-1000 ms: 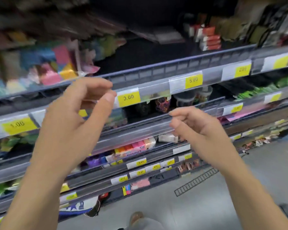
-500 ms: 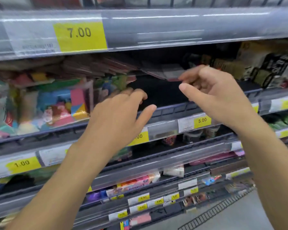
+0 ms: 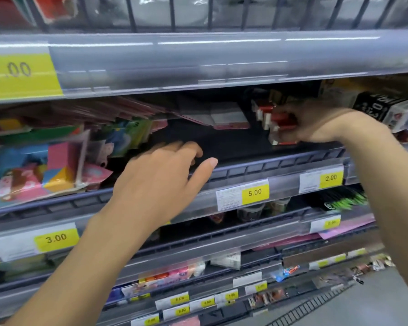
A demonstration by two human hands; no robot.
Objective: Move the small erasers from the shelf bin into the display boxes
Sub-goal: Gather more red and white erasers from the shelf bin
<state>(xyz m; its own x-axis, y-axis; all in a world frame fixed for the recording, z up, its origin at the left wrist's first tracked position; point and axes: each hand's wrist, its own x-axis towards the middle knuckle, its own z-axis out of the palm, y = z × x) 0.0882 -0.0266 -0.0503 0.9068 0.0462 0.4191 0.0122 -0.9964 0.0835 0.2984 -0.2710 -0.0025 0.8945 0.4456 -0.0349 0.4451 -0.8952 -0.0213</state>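
Observation:
Small red and white erasers (image 3: 263,114) are stacked at the back right of a dark shelf (image 3: 240,143). My right hand (image 3: 316,124) reaches into that stack, its fingers curled round a red and white eraser pack (image 3: 284,121). My left hand (image 3: 160,177) hovers over the shelf's front rail (image 3: 257,170) with relaxed fingers and holds nothing. Motion blur hides the detail of the grip. I cannot make out any display boxes.
Colourful paper packs (image 3: 45,168) fill the shelf's left side, and flat pink packs (image 3: 222,118) lie behind. A black printed box (image 3: 375,107) stands right of my right hand. Yellow price tags (image 3: 254,192) line the rails, and a shelf edge (image 3: 222,60) hangs overhead.
My view rose to the upper shelf. My right hand went from in front of the shelf into the eraser stack at the right and closed on a pack. My left hand stayed by the rail.

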